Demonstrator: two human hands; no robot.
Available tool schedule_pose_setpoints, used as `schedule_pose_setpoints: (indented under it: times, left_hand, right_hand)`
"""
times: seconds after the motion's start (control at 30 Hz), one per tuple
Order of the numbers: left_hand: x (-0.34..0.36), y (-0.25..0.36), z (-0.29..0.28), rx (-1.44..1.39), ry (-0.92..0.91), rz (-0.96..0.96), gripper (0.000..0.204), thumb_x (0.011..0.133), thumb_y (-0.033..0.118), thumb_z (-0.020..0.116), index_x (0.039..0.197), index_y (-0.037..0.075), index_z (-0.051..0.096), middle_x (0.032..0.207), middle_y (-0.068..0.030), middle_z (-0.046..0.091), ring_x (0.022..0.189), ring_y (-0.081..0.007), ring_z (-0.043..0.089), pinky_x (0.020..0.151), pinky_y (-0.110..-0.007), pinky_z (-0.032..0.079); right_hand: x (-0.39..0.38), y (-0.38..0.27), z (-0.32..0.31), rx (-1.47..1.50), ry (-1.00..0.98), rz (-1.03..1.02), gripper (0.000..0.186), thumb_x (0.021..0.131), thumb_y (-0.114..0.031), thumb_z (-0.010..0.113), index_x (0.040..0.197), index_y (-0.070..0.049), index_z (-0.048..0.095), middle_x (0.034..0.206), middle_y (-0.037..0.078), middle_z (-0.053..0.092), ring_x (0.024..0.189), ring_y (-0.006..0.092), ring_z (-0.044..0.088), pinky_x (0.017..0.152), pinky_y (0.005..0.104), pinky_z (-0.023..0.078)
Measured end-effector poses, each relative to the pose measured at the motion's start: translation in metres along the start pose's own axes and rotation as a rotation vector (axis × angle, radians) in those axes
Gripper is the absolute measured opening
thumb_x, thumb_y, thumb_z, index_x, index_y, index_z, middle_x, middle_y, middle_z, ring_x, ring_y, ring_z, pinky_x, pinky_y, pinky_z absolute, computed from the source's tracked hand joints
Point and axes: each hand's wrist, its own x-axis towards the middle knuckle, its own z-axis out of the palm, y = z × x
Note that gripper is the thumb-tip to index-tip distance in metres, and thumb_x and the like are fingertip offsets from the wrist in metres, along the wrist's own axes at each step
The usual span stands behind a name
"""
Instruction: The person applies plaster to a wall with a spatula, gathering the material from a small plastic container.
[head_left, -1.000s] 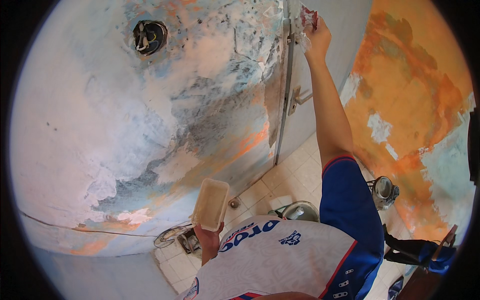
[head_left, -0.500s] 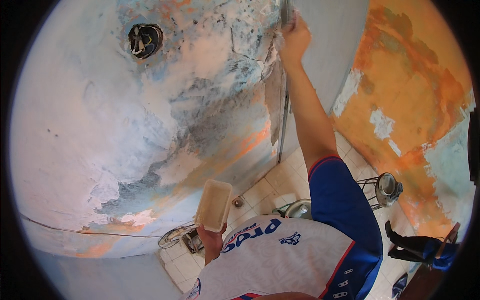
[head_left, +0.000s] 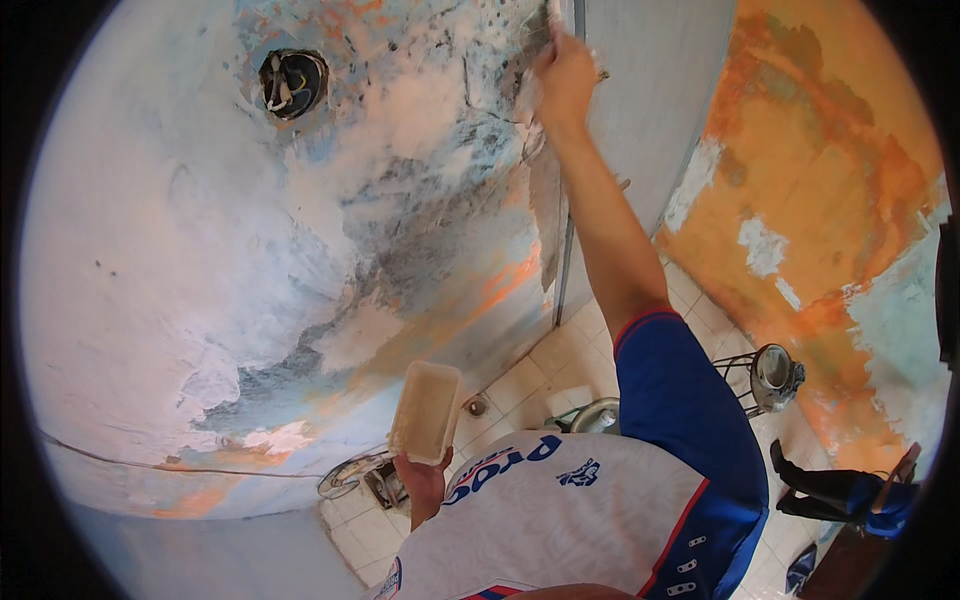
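Low in front of my body, my left hand (head_left: 422, 480) grips the bottom end of a rectangular cream-coloured plastic tub (head_left: 428, 412). A pale residue coats its inside. My right arm stretches far up to the edge of the patchy wall (head_left: 330, 230), next to the grey door (head_left: 640, 110). There my right hand (head_left: 566, 88) is closed around what looks like a putty knife (head_left: 548, 32), its flat blade against the wall by the door frame. Blur and my fingers hide most of the handle.
A round wall box (head_left: 293, 84) with loose wires opens at the upper left. A cable (head_left: 190, 467) runs low along the wall. At right stands a metal stand with a bucket (head_left: 773, 370), before an orange patched wall (head_left: 800, 180). Another person's legs (head_left: 820, 485) show at lower right.
My right hand has shifted left and slightly down, from the door frame onto the wall's edge, uncovering the door handle. My left hand and the tub have barely moved.
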Motion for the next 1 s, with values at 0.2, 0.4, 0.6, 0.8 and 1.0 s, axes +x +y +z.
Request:
schedule_pose_setpoints:
  times: [0.2,0.4,0.6,0.8,1.0]
  left_hand:
    - [-0.003,0.007,0.010,-0.046,0.020,-0.025,0.051,0.098,0.048,0.046,0.141,0.021,0.048,0.142,-0.0017,0.054,0.128,-0.0271,0.053,0.091,-0.057,0.051]
    - [0.000,0.008,0.012,-0.083,0.069,-0.097,0.050,0.098,0.047,0.046,0.140,0.021,0.048,0.140,-0.0027,0.055,0.126,-0.0284,0.054,0.090,-0.055,0.051]
    - [-0.004,0.009,0.021,-0.046,0.011,-0.041,0.052,0.098,0.051,0.046,0.141,0.022,0.047,0.145,-0.0012,0.051,0.130,-0.0274,0.051,0.092,-0.057,0.050]
    - [0.005,-0.001,0.007,-0.088,0.029,-0.051,0.052,0.098,0.051,0.046,0.142,0.021,0.046,0.143,-0.0012,0.053,0.128,-0.0271,0.053,0.091,-0.055,0.050]
    - [-0.001,-0.004,0.004,-0.089,0.010,-0.008,0.052,0.099,0.051,0.047,0.142,0.022,0.047,0.144,-0.0008,0.053,0.128,-0.0272,0.053,0.091,-0.055,0.051]
  right_hand:
    - [0.002,-0.001,-0.041,0.071,0.061,0.091,0.030,0.088,-0.004,0.055,0.116,-0.003,0.068,0.097,0.023,0.068,0.089,0.0417,0.065,0.078,0.0435,0.054]
    - [0.024,0.019,-0.010,0.087,-0.024,0.086,0.031,0.088,-0.005,0.056,0.115,-0.001,0.069,0.096,0.024,0.068,0.090,0.0420,0.065,0.080,0.0447,0.052]
    - [0.003,-0.008,-0.036,0.217,-0.016,0.099,0.031,0.086,-0.004,0.057,0.114,-0.001,0.069,0.101,0.026,0.069,0.091,0.0415,0.066,0.082,0.0469,0.052]
    - [0.037,0.049,-0.011,0.052,-0.007,0.121,0.030,0.088,-0.007,0.057,0.114,-0.001,0.070,0.093,0.025,0.069,0.083,0.0408,0.067,0.078,0.0445,0.053]
    - [0.030,0.038,-0.032,0.257,0.063,0.096,0.036,0.083,-0.005,0.053,0.114,-0.003,0.070,0.085,0.022,0.068,0.075,0.0327,0.067,0.071,0.0396,0.052]
